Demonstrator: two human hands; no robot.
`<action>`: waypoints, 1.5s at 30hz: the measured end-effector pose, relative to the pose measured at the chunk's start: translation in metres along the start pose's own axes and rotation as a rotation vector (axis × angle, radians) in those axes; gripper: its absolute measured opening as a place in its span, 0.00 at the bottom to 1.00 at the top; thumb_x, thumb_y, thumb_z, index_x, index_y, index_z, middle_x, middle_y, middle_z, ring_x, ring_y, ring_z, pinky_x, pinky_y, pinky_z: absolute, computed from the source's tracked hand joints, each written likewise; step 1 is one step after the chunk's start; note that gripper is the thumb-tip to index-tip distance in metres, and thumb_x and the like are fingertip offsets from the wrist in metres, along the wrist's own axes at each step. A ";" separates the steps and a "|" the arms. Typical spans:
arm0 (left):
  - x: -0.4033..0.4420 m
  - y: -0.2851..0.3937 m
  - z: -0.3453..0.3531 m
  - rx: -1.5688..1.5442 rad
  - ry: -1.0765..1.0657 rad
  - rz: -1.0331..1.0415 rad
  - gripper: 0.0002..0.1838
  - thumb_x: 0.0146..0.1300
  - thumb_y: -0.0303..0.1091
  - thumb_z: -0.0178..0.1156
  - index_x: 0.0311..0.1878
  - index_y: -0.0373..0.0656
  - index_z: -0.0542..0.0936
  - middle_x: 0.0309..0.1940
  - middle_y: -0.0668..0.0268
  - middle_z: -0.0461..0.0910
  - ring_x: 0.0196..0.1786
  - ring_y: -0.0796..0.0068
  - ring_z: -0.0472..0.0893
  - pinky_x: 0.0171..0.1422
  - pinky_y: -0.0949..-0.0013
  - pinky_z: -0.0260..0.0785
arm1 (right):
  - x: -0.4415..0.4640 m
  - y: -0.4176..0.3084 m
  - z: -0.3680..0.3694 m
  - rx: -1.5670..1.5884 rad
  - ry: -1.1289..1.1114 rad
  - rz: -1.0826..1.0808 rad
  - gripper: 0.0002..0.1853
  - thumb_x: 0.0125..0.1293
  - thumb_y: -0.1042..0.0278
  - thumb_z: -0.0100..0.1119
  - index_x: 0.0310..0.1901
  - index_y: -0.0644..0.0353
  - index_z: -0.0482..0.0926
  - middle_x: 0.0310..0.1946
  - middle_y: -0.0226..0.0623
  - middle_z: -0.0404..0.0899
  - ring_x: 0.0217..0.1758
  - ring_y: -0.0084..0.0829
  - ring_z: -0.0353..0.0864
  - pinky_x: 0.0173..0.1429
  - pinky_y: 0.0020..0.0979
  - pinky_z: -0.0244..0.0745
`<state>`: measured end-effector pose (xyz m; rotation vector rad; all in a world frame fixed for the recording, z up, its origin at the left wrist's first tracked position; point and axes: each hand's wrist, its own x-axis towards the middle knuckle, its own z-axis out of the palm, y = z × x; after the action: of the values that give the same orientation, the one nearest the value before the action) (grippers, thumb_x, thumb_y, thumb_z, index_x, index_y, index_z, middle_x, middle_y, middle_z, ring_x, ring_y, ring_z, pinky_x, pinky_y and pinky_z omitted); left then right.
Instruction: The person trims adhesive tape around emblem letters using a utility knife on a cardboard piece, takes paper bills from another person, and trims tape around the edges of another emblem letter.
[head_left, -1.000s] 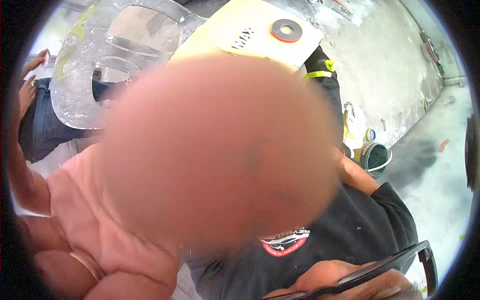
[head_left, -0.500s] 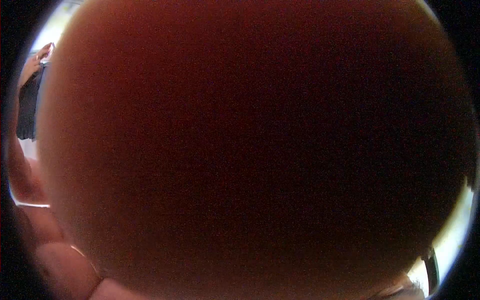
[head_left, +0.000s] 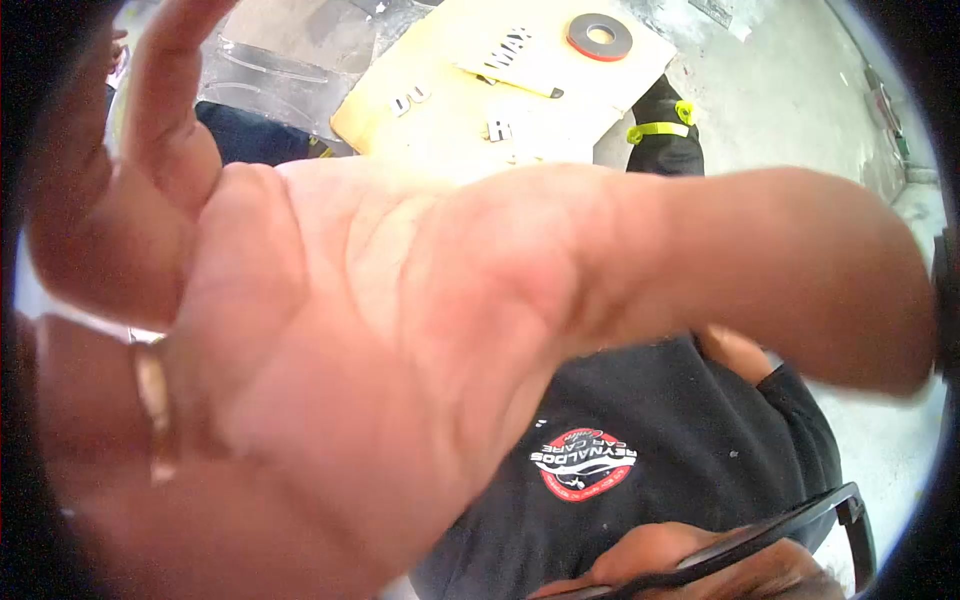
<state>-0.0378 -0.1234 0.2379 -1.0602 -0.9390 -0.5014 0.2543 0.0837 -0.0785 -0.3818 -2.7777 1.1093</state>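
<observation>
A palm fills much of the head view, very near the lens; by its thumb and finger order it looks like my right hand (head_left: 400, 300). The thumb stretches to the right, and the fingers spread and bend toward the left edge. Nothing lies in the palm. Behind it at the top, partly covered, is a yellow board (head_left: 610, 110) with cut-out letters (head_left: 510, 45) and a roll of tape (head_left: 600, 38) with a red edge. My left hand does not show.
My black shirt (head_left: 690, 430) with a round red logo and a glasses frame (head_left: 770, 525) fill the lower right. Dark material with bright yellow bands (head_left: 662, 132) is beside the board. Grey floor (head_left: 800, 90) extends right, and a dark blue garment (head_left: 255, 130) shows at left.
Half a second ago the hand covered nearly the whole lens and the view was dark. It has since moved off it, uncovering the board, floor and shirt.
</observation>
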 end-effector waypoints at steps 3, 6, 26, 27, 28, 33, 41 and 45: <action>0.004 0.033 -0.004 -0.001 0.035 -0.015 0.08 0.73 0.25 0.62 0.49 0.31 0.75 0.47 0.48 0.84 0.51 0.60 0.87 0.54 0.63 0.83 | -0.002 0.006 -0.007 -0.035 0.042 -0.036 0.22 0.63 0.76 0.57 0.60 0.60 0.82 0.40 0.50 0.87 0.41 0.55 0.87 0.47 0.49 0.84; 0.014 0.070 -0.003 -0.072 0.003 -0.032 0.08 0.73 0.25 0.62 0.49 0.31 0.75 0.48 0.48 0.84 0.51 0.60 0.87 0.55 0.63 0.83 | -0.004 -0.015 -0.020 -0.038 -0.001 0.005 0.22 0.64 0.77 0.56 0.61 0.58 0.82 0.40 0.51 0.87 0.40 0.55 0.87 0.46 0.50 0.83; -0.020 0.020 0.030 -0.609 0.104 -0.078 0.10 0.72 0.22 0.61 0.53 0.29 0.77 0.49 0.50 0.84 0.53 0.58 0.86 0.58 0.57 0.82 | -0.027 -0.025 -0.013 -0.110 0.026 0.016 0.26 0.63 0.78 0.58 0.64 0.54 0.81 0.35 0.45 0.84 0.32 0.50 0.87 0.36 0.46 0.83; -0.025 0.019 0.036 -0.691 0.089 -0.112 0.10 0.72 0.22 0.61 0.53 0.29 0.77 0.50 0.50 0.84 0.53 0.58 0.86 0.58 0.57 0.82 | -0.028 -0.023 -0.011 -0.113 0.044 0.033 0.26 0.63 0.78 0.58 0.64 0.54 0.81 0.35 0.45 0.84 0.32 0.50 0.87 0.36 0.46 0.83; -0.027 0.032 0.032 -0.611 -0.088 -0.184 0.08 0.73 0.22 0.60 0.51 0.29 0.78 0.48 0.50 0.84 0.50 0.54 0.86 0.57 0.54 0.82 | -0.030 -0.020 -0.010 -0.083 0.077 0.064 0.26 0.63 0.81 0.56 0.64 0.56 0.80 0.37 0.47 0.84 0.36 0.50 0.87 0.39 0.44 0.83; -0.047 0.209 0.013 -0.876 -0.553 -0.864 0.12 0.62 0.31 0.76 0.48 0.45 0.87 0.38 0.66 0.88 0.38 0.65 0.86 0.43 0.61 0.78 | -0.035 -0.013 -0.016 0.023 0.508 0.044 0.24 0.66 0.84 0.53 0.62 0.55 0.79 0.37 0.46 0.81 0.37 0.52 0.86 0.39 0.45 0.80; -0.132 0.355 -0.049 -1.478 -1.201 -0.627 0.10 0.62 0.38 0.73 0.43 0.45 0.88 0.36 0.62 0.87 0.41 0.58 0.87 0.48 0.57 0.80 | -0.118 0.011 -0.057 -0.279 0.338 0.290 0.15 0.67 0.79 0.58 0.52 0.56 0.84 0.39 0.46 0.79 0.39 0.54 0.83 0.41 0.50 0.77; -0.133 0.351 -0.064 -1.698 -1.341 -0.694 0.11 0.63 0.42 0.72 0.43 0.46 0.89 0.35 0.59 0.86 0.41 0.54 0.87 0.48 0.54 0.79 | -0.132 -0.025 -0.067 -0.231 0.048 0.303 0.18 0.68 0.71 0.64 0.59 0.59 0.83 0.51 0.47 0.82 0.45 0.53 0.86 0.47 0.48 0.81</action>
<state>0.1787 -0.0394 -0.0640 -2.7858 -2.1819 -1.3076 0.3905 0.0733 -0.0155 -0.8677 -2.8778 0.8136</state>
